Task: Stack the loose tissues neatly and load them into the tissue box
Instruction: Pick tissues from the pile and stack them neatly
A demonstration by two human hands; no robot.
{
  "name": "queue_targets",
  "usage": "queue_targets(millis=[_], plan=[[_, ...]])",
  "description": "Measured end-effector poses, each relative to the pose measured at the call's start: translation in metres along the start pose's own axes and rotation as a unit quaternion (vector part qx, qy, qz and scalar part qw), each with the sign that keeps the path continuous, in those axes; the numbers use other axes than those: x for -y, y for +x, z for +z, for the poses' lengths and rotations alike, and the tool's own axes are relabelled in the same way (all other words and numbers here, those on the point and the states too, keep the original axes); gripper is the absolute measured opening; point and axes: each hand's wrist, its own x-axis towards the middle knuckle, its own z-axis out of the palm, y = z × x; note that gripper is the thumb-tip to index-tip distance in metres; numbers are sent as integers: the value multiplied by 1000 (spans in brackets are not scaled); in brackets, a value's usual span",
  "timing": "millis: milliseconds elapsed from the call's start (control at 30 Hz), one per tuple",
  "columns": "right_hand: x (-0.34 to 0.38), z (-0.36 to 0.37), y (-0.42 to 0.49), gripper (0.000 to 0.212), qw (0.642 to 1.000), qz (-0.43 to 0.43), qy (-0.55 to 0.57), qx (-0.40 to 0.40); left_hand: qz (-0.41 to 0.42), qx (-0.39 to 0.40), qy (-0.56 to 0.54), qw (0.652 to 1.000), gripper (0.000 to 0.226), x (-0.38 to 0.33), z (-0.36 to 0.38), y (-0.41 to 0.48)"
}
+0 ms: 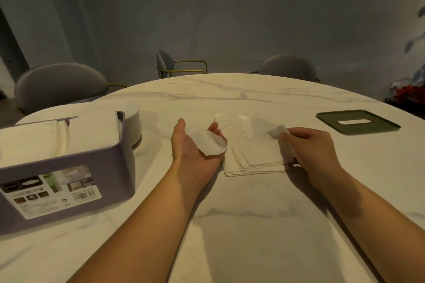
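Note:
A flat stack of white tissues (257, 158) lies on the marble table between my hands. My left hand (193, 151) is palm up just left of the stack, with a white tissue (208, 141) draped over its fingers. My right hand (308, 147) pinches another white tissue (284, 142) at the stack's right edge. A loose crumpled tissue (232, 119) lies just behind the stack. The purple tissue box (69, 167) stands at the left, open on top, with white tissues (57, 135) inside. Its dark green lid (357, 122), with a slot, lies flat at the far right.
A white round container (134, 122) stands behind the purple box. Grey chairs (59, 85) with gold frames ring the far side of the table. A red plant (407, 94) sits at the right beyond the table's edge.

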Motion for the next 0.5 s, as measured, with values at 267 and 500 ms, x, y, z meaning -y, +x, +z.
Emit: queue_targets(millis=[267, 500], plan=[[5, 0, 4, 20, 994, -42, -67, -71, 19, 32, 49, 998, 29, 11, -2, 2], [7, -13, 13, 15, 991, 113, 35, -63, 7, 19, 46, 999, 26, 17, 3, -5]])
